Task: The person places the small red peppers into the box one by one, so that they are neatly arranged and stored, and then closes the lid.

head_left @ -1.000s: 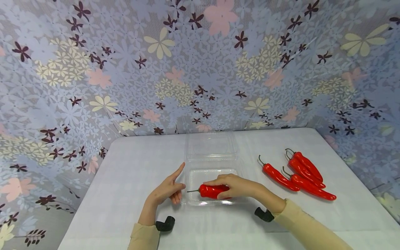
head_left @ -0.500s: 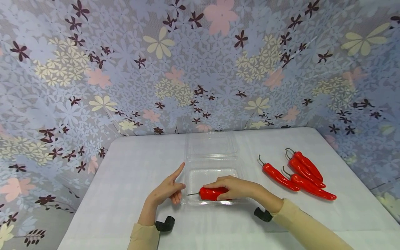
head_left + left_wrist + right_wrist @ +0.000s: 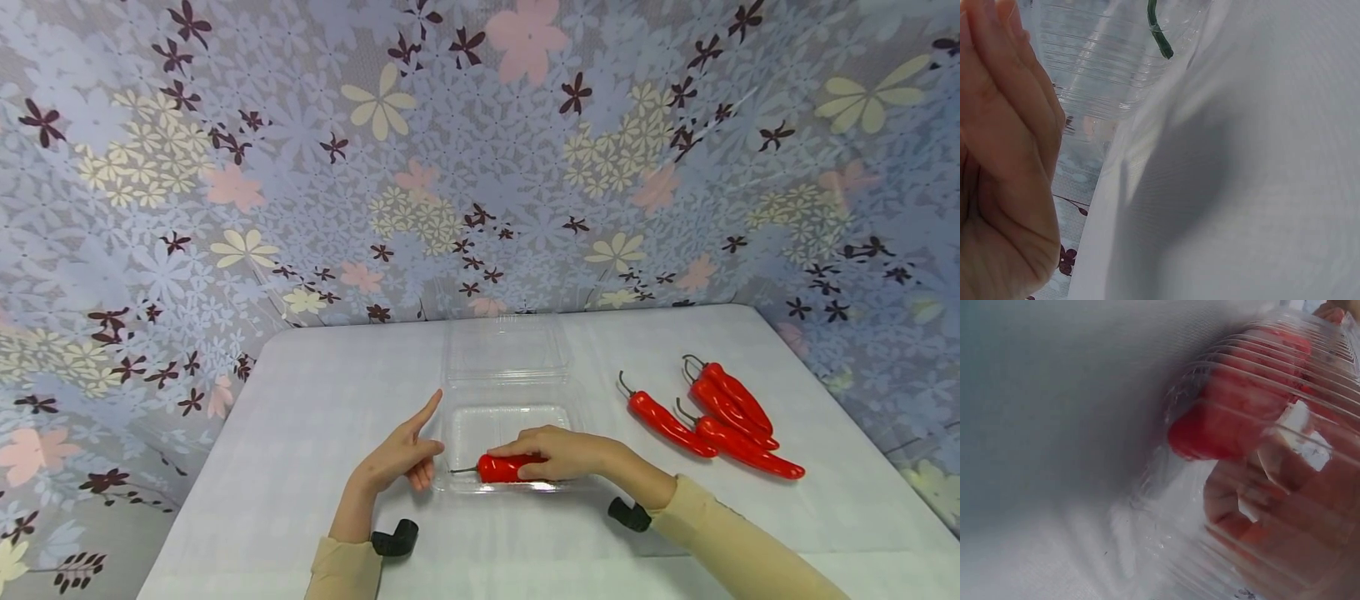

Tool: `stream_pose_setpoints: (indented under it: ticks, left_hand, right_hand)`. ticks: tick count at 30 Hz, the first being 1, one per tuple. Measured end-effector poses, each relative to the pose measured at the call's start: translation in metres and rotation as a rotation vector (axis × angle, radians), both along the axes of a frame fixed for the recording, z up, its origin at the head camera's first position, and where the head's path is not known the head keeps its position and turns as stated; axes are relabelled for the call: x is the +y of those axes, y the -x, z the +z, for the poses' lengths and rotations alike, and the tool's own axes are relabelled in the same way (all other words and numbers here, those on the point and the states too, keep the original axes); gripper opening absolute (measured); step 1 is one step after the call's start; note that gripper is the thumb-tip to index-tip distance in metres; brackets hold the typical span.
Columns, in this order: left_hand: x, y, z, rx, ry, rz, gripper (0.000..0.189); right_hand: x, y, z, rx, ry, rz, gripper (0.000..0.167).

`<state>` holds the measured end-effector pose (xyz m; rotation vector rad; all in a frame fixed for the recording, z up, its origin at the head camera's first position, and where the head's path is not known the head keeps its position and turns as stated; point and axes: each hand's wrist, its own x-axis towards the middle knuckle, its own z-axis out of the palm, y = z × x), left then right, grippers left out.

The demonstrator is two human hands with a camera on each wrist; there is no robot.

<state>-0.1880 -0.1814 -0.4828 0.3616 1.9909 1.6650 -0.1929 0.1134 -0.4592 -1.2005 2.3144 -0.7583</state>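
Observation:
A clear plastic clamshell box (image 3: 510,417) stands with its lid (image 3: 508,343) folded back, away from the person. Inside the box, along its near wall, lies a red chili pepper (image 3: 495,468), its thin green stem pointing left. My right hand (image 3: 562,452) grips the pepper from above, thumb on the near side and fingers on the far side, covering its tip in the head view. The pepper (image 3: 1229,412) shows through the ribbed wall in the right wrist view. At the box's left rim is my left hand (image 3: 401,454), index finger stretched forward, nothing held.
Several red chili peppers (image 3: 742,454) lie on the white-covered table (image 3: 337,367) to the right of the box. A floral fabric wall (image 3: 480,167) rises behind the table's far edge. Black wrist pieces (image 3: 395,538) sit below both hands.
My right hand and the pepper have shifted slightly toward the near wall of the box. The left hand stays at the left rim.

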Motion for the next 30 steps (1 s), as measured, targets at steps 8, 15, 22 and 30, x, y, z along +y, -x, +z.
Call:
stream_pose_setpoints:
  ticks: [8, 15, 22, 30]
  left_hand:
    - [-0.001, 0.000, -0.001, 0.003, 0.008, -0.002, 0.082]
    - [-0.001, 0.000, -0.002, 0.007, 0.000, -0.004, 0.082]
    - [-0.001, 0.000, -0.003, 0.016, -0.008, -0.009, 0.082]
    - [-0.001, -0.001, -0.003, 0.022, -0.015, -0.017, 0.083]
  right_hand:
    - [0.002, 0.003, 0.003, 0.025, 0.040, 0.005, 0.044]
    - [0.010, 0.008, 0.022, -0.006, 0.104, -0.074, 0.045]
    - [0.030, 0.008, 0.062, 0.080, 0.216, -0.176, 0.048]
    - [0.078, 0.006, 0.097, 0.225, 0.287, -0.390, 0.053]
